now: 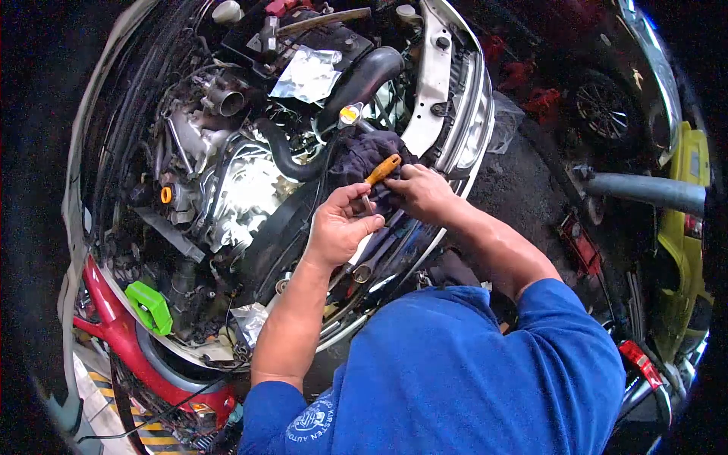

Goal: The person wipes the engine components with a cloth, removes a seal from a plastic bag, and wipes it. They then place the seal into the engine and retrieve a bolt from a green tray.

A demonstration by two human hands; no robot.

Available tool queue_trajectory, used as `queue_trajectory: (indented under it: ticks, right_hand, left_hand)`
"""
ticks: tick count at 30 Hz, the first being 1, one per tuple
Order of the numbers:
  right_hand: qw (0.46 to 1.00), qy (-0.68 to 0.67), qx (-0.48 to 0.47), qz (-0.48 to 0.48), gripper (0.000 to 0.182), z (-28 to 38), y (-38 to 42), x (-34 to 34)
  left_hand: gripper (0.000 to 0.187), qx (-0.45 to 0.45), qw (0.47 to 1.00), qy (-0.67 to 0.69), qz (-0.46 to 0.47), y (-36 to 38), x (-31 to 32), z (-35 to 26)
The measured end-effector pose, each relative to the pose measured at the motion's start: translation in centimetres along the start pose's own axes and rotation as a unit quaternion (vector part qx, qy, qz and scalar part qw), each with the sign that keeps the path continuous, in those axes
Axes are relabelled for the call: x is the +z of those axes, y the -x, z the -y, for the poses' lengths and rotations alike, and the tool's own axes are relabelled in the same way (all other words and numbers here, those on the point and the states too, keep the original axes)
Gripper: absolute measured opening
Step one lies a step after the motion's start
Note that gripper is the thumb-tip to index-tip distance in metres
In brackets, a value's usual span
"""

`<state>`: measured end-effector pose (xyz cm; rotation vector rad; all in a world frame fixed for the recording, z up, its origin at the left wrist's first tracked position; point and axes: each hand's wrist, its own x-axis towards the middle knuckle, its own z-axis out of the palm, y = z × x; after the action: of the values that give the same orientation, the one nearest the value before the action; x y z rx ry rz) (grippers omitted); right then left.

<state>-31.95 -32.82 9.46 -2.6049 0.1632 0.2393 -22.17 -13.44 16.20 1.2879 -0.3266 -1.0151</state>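
My left hand is closed, thumb and fingers pinched round the metal shaft of a screwdriver. The screwdriver's orange handle points up and to the right. Beside the handle, my right hand is closed at the edge of a dark crumpled cloth; its fingertips are partly hidden, and what they hold is hard to make out. Both hands are above the front of an open engine bay. Below them lie metal tools, among them a wrench-like one with a ring end.
A black hose, a foil sheet and a green plastic piece are in the engine bay. The white front frame borders it. A red jack and a grey pipe are at the right.
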Motion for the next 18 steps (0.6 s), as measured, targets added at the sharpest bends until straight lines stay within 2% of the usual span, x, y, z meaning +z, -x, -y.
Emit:
queue_trajectory:
  ticks: [3, 6, 8, 9, 10, 12, 13, 16, 18]
  right_hand:
    - [0.998, -0.041, -0.036, -0.019, 0.037, -0.5, -0.6, 0.6]
    - [0.998, -0.035, -0.055, -0.008, 0.036, -0.7, -0.8, 0.3]
    - [0.999, 0.007, -0.039, -0.031, 0.038, 0.1, -0.3, -0.1]
    - [0.996, -0.053, -0.028, -0.072, 0.038, 1.3, 0.2, -1.3]
    - [0.996, -0.053, -0.030, -0.071, 0.038, 2.4, 0.6, -2.4]
    - [0.939, -0.321, -0.050, -0.114, 0.040, 4.3, 1.4, -3.6]
    - [0.924, -0.364, -0.044, -0.107, 0.041, 4.7, 1.5, -3.6]
    - [0.914, -0.367, -0.096, -0.147, 0.035, 5.5, 1.2, -2.2]
    - [0.916, -0.359, -0.084, -0.157, 0.033, 5.4, 0.9, -1.7]
  left_hand:
    - [0.050, -0.016, 0.998, 0.058, 0.002, -0.1, -0.1, -0.1]
    - [0.040, 0.023, 0.995, 0.093, -0.016, -0.4, 0.2, 0.2]
    - [0.036, 0.006, 0.995, 0.099, -0.027, -0.6, -0.4, 0.6]
    - [0.032, -0.012, 0.994, 0.105, -0.038, -0.6, -0.7, 0.8]
    - [0.032, -0.012, 0.994, 0.105, -0.040, -0.6, -0.7, 0.9]
    - [0.024, -0.009, 0.989, 0.122, -0.080, -0.5, -0.3, 1.2]
    - [0.024, -0.010, 0.989, 0.122, -0.079, -0.6, -0.1, 1.4]
    - [0.020, 0.002, 0.984, 0.133, -0.119, -1.1, 0.7, 1.6]
    - [0.014, 0.007, 0.980, 0.118, -0.161, -1.9, 1.3, 1.6]
